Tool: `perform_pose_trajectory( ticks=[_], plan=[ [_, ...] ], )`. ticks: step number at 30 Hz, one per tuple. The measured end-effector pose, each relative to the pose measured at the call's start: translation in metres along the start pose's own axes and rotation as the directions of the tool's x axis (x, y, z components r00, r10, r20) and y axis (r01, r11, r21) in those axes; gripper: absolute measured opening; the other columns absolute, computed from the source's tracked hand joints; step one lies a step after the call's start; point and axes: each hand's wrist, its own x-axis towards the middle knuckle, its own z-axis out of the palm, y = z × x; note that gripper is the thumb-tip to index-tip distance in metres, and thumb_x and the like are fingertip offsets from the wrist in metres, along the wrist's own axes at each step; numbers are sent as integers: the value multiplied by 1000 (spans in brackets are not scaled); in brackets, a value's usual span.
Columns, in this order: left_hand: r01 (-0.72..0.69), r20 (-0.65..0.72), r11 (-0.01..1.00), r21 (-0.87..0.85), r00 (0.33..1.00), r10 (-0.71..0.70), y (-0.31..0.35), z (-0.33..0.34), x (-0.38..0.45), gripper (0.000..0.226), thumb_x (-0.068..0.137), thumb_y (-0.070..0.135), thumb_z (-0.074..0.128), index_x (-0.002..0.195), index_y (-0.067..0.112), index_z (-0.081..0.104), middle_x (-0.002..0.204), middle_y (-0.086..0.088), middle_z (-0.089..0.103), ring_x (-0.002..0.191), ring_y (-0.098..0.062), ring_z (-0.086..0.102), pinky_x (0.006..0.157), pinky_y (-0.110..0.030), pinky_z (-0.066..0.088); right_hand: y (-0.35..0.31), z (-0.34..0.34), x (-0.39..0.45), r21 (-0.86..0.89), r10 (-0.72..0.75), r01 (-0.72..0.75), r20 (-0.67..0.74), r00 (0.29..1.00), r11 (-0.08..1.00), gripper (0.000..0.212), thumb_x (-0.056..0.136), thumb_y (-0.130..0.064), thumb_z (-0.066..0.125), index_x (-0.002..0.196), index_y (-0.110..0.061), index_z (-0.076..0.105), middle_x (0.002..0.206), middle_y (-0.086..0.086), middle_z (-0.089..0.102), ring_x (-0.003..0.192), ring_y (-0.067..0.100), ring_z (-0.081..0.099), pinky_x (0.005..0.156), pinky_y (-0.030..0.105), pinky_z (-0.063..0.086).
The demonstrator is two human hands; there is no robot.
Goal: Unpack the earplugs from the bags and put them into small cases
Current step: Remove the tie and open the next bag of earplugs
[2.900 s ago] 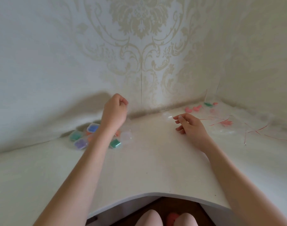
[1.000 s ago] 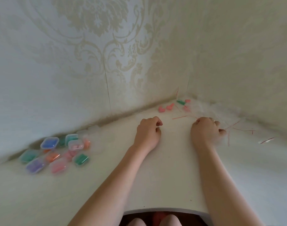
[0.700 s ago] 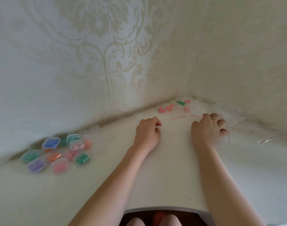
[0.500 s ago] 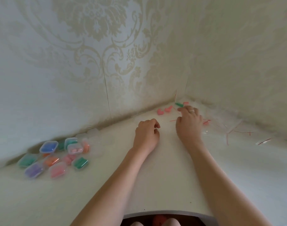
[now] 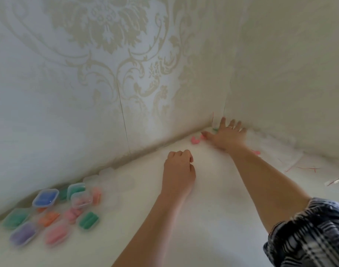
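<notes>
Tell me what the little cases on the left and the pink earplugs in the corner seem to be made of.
Cases: probably clear glossy plastic, since coloured contents show through pale walls and lids. Pink earplugs beside the right hand: likely soft matte foam or silicone; they look dull and rounded, but the blur leaves it open.

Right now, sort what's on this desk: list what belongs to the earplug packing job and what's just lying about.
Job:
- loose pink earplugs near the corner
- green earplug by the right hand
- small cases, clustered left, many filled
- clear bags with red strips, right

Lying about:
- patterned wallpaper
- checked sleeve
- ring on the right hand
</notes>
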Motion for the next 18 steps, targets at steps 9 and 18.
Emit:
perform_pose_trajectory(
  ticks=[9,18],
  plan=[
    [-105,-149,994,-26,984,100,0,0,-1,26,88,14,52,112,9,57,110,-7,61,108,-27,51,88,-34,41,-9,-4,-51,144,-498,483,101,861,864,53,99,-47,33,147,-23,31,157,1,22,142,20,25,114,38,23],
    [-184,287,964,193,950,124,-1,4,-2,57,98,49,32,150,36,12,160,2,12,147,-17,8,118,-42,2,27,-26,-87,818,-395,316,-120,911,480,26,101,-19,40,116,-19,61,118,-1,63,112,15,58,104,35,41]
  ],
)
